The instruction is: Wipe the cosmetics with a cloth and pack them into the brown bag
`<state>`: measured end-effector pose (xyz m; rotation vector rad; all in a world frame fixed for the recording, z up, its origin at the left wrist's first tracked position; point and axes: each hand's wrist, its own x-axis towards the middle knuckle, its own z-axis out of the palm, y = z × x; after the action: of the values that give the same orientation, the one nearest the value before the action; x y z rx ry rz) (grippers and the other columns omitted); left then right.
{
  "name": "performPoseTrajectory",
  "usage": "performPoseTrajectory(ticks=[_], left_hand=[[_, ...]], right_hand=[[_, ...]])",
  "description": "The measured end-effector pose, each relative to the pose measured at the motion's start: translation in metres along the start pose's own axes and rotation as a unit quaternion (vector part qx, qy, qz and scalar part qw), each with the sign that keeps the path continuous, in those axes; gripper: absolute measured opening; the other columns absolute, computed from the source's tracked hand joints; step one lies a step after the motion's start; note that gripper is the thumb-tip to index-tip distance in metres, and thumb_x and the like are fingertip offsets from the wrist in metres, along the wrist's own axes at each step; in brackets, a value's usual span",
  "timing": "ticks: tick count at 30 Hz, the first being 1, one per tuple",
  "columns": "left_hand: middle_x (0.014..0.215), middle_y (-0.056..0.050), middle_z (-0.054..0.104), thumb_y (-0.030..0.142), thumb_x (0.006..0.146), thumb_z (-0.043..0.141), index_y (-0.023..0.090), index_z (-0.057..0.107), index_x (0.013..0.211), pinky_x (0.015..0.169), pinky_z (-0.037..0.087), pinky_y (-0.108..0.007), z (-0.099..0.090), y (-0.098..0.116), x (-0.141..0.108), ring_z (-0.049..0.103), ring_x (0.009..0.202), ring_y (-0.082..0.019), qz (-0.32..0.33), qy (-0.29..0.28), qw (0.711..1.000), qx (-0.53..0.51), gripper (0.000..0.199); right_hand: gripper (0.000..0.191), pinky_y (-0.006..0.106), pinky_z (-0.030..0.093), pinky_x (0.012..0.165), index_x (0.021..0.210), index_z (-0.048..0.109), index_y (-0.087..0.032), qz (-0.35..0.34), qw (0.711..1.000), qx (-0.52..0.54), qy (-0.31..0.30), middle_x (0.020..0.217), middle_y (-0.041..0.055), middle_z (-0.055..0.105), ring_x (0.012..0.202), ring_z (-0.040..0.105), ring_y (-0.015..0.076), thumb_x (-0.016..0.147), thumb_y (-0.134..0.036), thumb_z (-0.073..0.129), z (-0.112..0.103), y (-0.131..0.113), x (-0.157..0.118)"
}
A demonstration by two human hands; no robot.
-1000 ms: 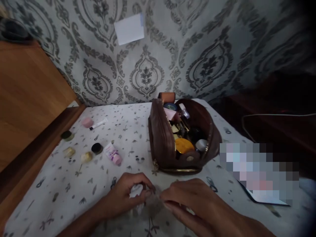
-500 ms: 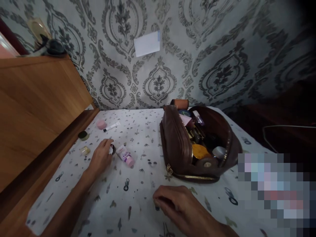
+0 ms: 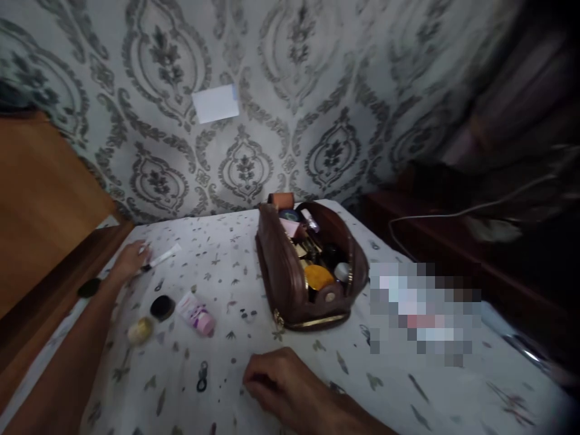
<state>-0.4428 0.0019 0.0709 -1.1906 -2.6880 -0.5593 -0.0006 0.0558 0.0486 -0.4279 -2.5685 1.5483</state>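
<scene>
My left hand (image 3: 129,263) reaches to the far left of the table, its fingers closed round a small pink jar that they mostly hide. Just right of them lies a slim white tube (image 3: 165,256) with a black cap. Nearer to me are a dark-lidded jar (image 3: 162,307), a small yellowish jar (image 3: 140,331) and a pink-and-white tube (image 3: 196,313) with purple print. A dark green round lid or jar (image 3: 89,288) shows beside my left forearm. My right hand (image 3: 276,382) rests on the cloth with its fingers curled in, nothing visible in them.
A brown cosmetic bag (image 3: 283,275) stands unzipped, full of make-up items, with an orange-brown cylinder (image 3: 281,200) behind it. Patterned white cloth (image 3: 226,254) covers the table. A wooden panel (image 3: 45,193) borders the left; a pale cable (image 3: 457,214) runs at the right.
My left hand has let go of the dark-lidded jar, which stays on the cloth, and has moved farther away to the pink jar. The view has swung right; my right hand stays curled.
</scene>
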Motion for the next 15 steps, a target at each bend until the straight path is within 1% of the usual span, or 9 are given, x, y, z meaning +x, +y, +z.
performPoseTrajectory(ticks=[2,4,6,9,10,11,12,13,15], left_hand=[[0.083,-0.004,0.066,0.028,0.084,0.060,0.015,0.062,0.087,0.083,0.049,-0.035,-0.002,0.004,-0.002,0.063,0.091,-0.024,-0.005,-0.021,1.000,0.006,0.013],[0.068,-0.002,0.060,0.032,0.077,0.061,0.019,0.058,0.076,0.078,0.048,-0.033,-0.010,0.009,-0.005,0.063,0.085,-0.027,-0.018,-0.024,0.999,0.017,0.014],[0.065,0.000,0.056,0.039,0.078,0.056,0.022,0.054,0.073,0.076,0.048,-0.034,-0.021,0.017,-0.010,0.061,0.083,-0.028,-0.032,-0.006,0.999,0.028,0.018],[0.073,-0.002,0.058,0.048,0.080,0.049,0.024,0.054,0.079,0.080,0.050,-0.039,-0.041,0.040,-0.025,0.060,0.089,-0.030,-0.053,0.044,0.997,0.040,0.024],[0.080,-0.002,0.062,0.051,0.081,0.048,0.024,0.056,0.084,0.084,0.050,-0.040,-0.047,0.053,-0.034,0.061,0.093,-0.029,-0.048,0.063,0.996,0.030,0.028],[0.089,-0.001,0.065,0.054,0.081,0.049,0.025,0.060,0.091,0.089,0.049,-0.041,-0.052,0.067,-0.047,0.061,0.096,-0.028,-0.030,0.079,0.996,-0.008,0.032],[0.096,-0.001,0.067,0.057,0.081,0.050,0.027,0.062,0.097,0.092,0.049,-0.042,-0.055,0.083,-0.063,0.062,0.098,-0.027,-0.009,0.079,0.995,-0.054,0.036],[0.102,0.000,0.069,0.061,0.081,0.050,0.028,0.063,0.102,0.094,0.048,-0.042,-0.056,0.100,-0.082,0.064,0.099,-0.026,0.019,0.073,0.993,-0.096,0.041],[0.104,-0.002,0.072,0.067,0.079,0.053,0.027,0.065,0.101,0.090,0.051,-0.040,-0.051,0.136,-0.125,0.066,0.097,-0.027,0.107,0.049,0.981,-0.157,0.047]], right_hand=[[0.020,0.018,0.043,0.058,0.085,0.075,-0.015,0.017,0.999,0.028,0.009,0.066,-0.0004,0.066,0.059,0.059,0.0106,0.079,-0.009,0.058,0.002,0.004,0.001],[0.019,0.017,0.042,0.055,0.084,0.075,-0.015,0.038,0.997,0.070,0.024,0.061,-0.0023,0.061,0.054,0.056,0.0093,0.079,-0.010,0.058,0.005,0.009,0.000],[0.018,0.016,0.041,0.052,0.084,0.075,-0.015,0.057,0.991,0.118,0.035,0.057,-0.0043,0.056,0.051,0.054,0.0083,0.079,-0.010,0.058,0.009,0.016,0.000],[0.017,0.016,0.041,0.051,0.084,0.074,-0.015,0.058,0.980,0.180,0.059,0.057,-0.0047,0.056,0.050,0.054,0.0082,0.079,-0.011,0.058,0.011,0.024,-0.001],[0.017,0.017,0.042,0.051,0.086,0.074,-0.015,0.052,0.978,0.191,0.072,0.059,-0.0040,0.057,0.052,0.055,0.0086,0.080,-0.013,0.059,0.010,0.025,-0.002],[0.017,0.018,0.043,0.053,0.090,0.074,-0.015,0.043,0.976,0.194,0.091,0.063,-0.0028,0.061,0.055,0.057,0.0093,0.080,-0.015,0.060,0.009,0.025,-0.003],[0.019,0.019,0.045,0.057,0.095,0.074,-0.016,0.030,0.975,0.189,0.113,0.070,-0.0009,0.064,0.059,0.059,0.0104,0.080,-0.017,0.062,0.007,0.024,-0.004],[0.025,0.021,0.048,0.061,0.103,0.073,-0.017,0.013,0.974,0.181,0.135,0.081,0.0014,0.068,0.066,0.062,0.0119,0.079,-0.020,0.064,0.006,0.023,-0.006],[0.046,0.026,0.052,0.073,0.123,0.065,-0.020,-0.033,0.971,0.171,0.165,0.110,0.0072,0.068,0.082,0.066,0.0153,0.077,-0.023,0.069,0.004,0.021,-0.009]])
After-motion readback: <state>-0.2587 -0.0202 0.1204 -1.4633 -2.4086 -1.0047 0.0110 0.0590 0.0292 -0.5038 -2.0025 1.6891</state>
